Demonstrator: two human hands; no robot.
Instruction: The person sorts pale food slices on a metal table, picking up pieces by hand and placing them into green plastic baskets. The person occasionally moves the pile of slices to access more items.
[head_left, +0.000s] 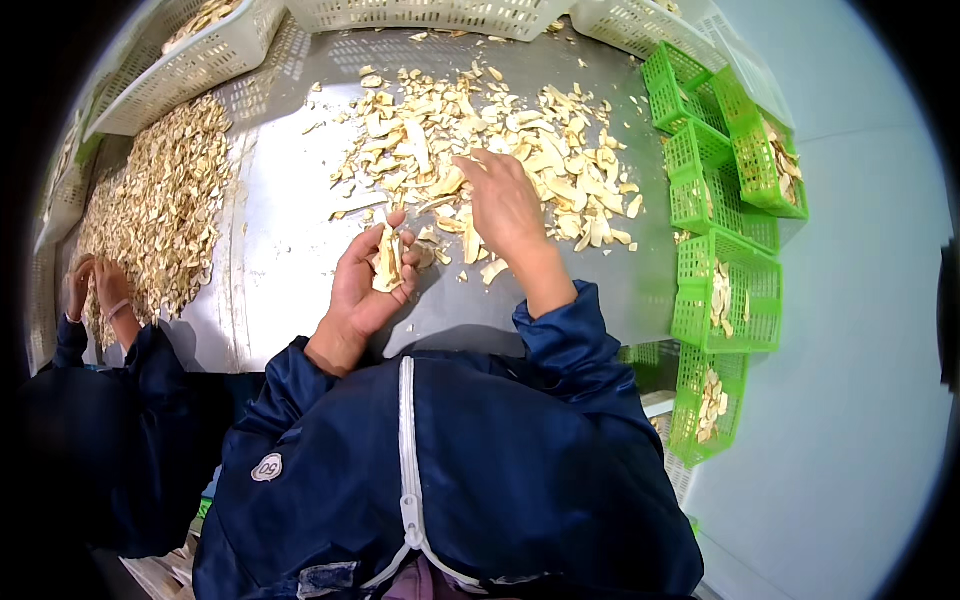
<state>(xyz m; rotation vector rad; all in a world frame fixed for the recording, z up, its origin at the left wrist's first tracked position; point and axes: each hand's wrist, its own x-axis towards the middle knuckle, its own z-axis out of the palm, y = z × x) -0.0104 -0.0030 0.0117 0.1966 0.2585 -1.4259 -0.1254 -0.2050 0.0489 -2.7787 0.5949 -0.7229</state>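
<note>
My left hand (371, 281), palm up near the table's front edge, holds a few pale dried slices (390, 259), which look like mushroom, between thumb and fingers. Over the loose heap of similar cream and tan slices (559, 161) is my right hand (502, 199), back upward, with its fingers spread apart at the heap's near side. Whether its fingertips touch a slice cannot be told. The slices lie on a grey metal table (292, 225) and vary in size, from long curved pieces to small crumbs.
Green plastic baskets (727, 292) holding some slices line the right edge. White perforated crates (427, 19) stand along the back and left. At the left, a co-worker's hands (109, 289) are at a heap of smaller pieces (169, 195). A pale wall (847, 300) is at the right.
</note>
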